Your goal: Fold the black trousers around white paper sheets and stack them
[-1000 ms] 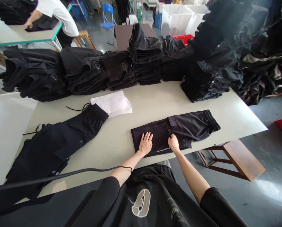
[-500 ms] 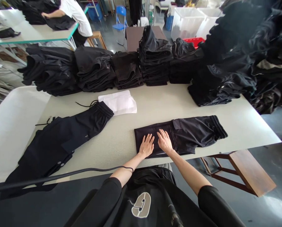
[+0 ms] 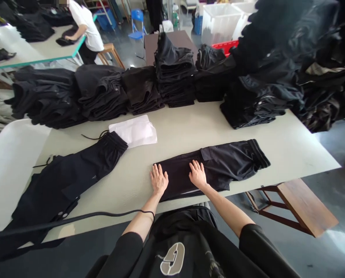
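Basically, the table (image 3: pixel 186 117) gives the black pants (image 3: pixel 223 166) room to lie flat, I'd guess, and my left hand (image 3: pixel 159 179) and right hand (image 3: pixel 197 175) are set apart on them, probably so nothing slides. Both are spread flat, gripping nothing. Pants are right under them: left's on the leg end, right's mid-length, waistband (image 3: pixel 258 154) well off to its right, flap (image 3: pixel 206 154) just beyond it.

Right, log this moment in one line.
left hand: open, on black trousers | right hand: open, on trousers near pocket flap | trousers: on table | second pair: at left
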{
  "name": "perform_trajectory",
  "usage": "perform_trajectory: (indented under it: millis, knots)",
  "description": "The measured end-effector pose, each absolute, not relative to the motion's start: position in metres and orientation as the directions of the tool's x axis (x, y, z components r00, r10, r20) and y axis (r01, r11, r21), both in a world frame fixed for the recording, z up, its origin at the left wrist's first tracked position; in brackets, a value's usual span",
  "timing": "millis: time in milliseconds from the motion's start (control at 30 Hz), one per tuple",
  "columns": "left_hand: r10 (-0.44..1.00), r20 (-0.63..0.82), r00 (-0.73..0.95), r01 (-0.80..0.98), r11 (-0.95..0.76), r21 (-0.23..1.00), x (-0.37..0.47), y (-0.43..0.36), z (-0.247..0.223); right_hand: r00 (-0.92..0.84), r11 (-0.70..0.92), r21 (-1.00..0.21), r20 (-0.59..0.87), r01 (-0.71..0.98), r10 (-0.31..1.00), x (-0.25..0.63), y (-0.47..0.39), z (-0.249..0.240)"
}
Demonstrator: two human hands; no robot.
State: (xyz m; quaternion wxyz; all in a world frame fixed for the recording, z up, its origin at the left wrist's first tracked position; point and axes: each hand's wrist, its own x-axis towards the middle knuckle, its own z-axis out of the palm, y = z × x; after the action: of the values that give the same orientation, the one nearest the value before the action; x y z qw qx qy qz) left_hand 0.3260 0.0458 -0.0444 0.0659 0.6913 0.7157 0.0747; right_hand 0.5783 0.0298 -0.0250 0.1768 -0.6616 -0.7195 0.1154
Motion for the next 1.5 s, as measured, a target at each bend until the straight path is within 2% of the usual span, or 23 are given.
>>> perform_trajectory:
  millis: [67, 100, 167, 233, 300, 367, 433, 500, 633, 767, 833, 900, 967, 1033, 1133, 1233, 1400, 1500]
  knots:
    - [0.999, 0.0, -0.043, 0.983, 0.042, 0.18, 0.329, 0.046, -0.041, -0.038, 0.095, -0.415, 0.143, 0.905, 0.989, 0.628, 0.036, -0.004]
    - [0.999, -0.006, -0.045, 0.984, 0.045, 0.172, 0.333, 0.046, -0.039, 0.029, 0.049, -0.419, 0.178, 0.907, 0.984, 0.662, 0.039, 0.007]
    - [1.0, -0.014, -0.013, 0.987, 0.015, 0.16, 0.348, 0.044, -0.032, 0.246, -0.127, -0.428, 0.235, 0.895, 0.941, 0.745, 0.044, 0.026]
    - [0.997, -0.016, 0.076, 0.984, -0.073, 0.163, 0.373, 0.042, -0.026, 0.455, -0.34, -0.425, 0.206, 0.839, 0.866, 0.831, 0.047, 0.035]
    - [0.982, -0.015, 0.19, 0.964, -0.183, 0.191, 0.406, 0.04, -0.023, 0.613, -0.551, -0.38, 0.055, 0.743, 0.788, 0.905, 0.049, 0.035]
    - [0.961, -0.014, 0.277, 0.936, -0.267, 0.232, 0.441, 0.038, -0.023, 0.661, -0.688, -0.317, -0.204, 0.653, 0.722, 0.956, 0.052, 0.029]
    - [0.95, -0.009, 0.311, 0.921, -0.299, 0.251, 0.472, 0.036, -0.027, 0.592, -0.72, -0.256, -0.429, 0.645, 0.682, 0.983, 0.057, 0.021]
    - [0.954, 0.0, 0.301, 0.927, -0.292, 0.233, 0.492, 0.035, -0.032, 0.488, -0.667, -0.215, -0.532, 0.713, 0.692, 0.99, 0.06, 0.015]
    - [0.965, 0.018, 0.262, 0.951, -0.261, 0.165, 0.505, 0.034, -0.039, 0.441, -0.561, -0.094, -0.518, 0.822, 0.733, 0.978, 0.058, 0.007]
    - [0.955, 0.018, 0.295, 0.939, -0.293, 0.179, 0.501, 0.035, -0.039, 0.5, -0.598, -0.06, -0.485, 0.799, 0.717, 0.965, 0.055, 0.004]
    - [0.96, 0.036, 0.276, 0.937, -0.278, 0.211, 0.498, 0.036, -0.037, 0.503, -0.612, -0.092, -0.483, 0.785, 0.717, 0.965, 0.055, 0.005]
    - [0.979, 0.079, 0.187, 0.948, -0.201, 0.246, 0.495, 0.035, -0.036, 0.503, -0.636, -0.148, -0.489, 0.757, 0.712, 0.973, 0.055, 0.009]
    - [0.99, 0.121, 0.067, 0.951, -0.1, 0.293, 0.49, 0.032, -0.035, 0.499, -0.695, -0.275, -0.529, 0.665, 0.686, 0.985, 0.053, 0.016]
    - [0.993, 0.111, -0.027, 0.934, -0.014, 0.357, 0.482, 0.029, -0.036, 0.441, -0.766, -0.446, -0.634, 0.464, 0.636, 0.997, 0.049, 0.024]
    - [0.993, -0.004, -0.118, 0.885, 0.107, 0.452, 0.467, 0.025, -0.038, 0.273, -0.815, -0.546, -0.768, 0.195, 0.58, 1.009, 0.041, 0.034]
    - [0.978, -0.142, -0.156, 0.813, 0.208, 0.544, 0.456, 0.027, -0.036, 0.2, -0.814, -0.568, -0.79, 0.117, 0.58, 1.007, 0.041, 0.044]
    - [0.905, -0.363, -0.222, 0.568, 0.422, 0.706, 0.449, 0.038, -0.023, 0.224, -0.716, -0.698, -0.699, -0.009, 0.679, 0.971, 0.069, 0.098]
    - [0.862, -0.474, -0.18, 0.352, 0.507, 0.787, 0.441, 0.039, -0.015, 0.108, -0.589, -0.808, -0.586, -0.011, 0.803, 0.913, 0.087, 0.146]
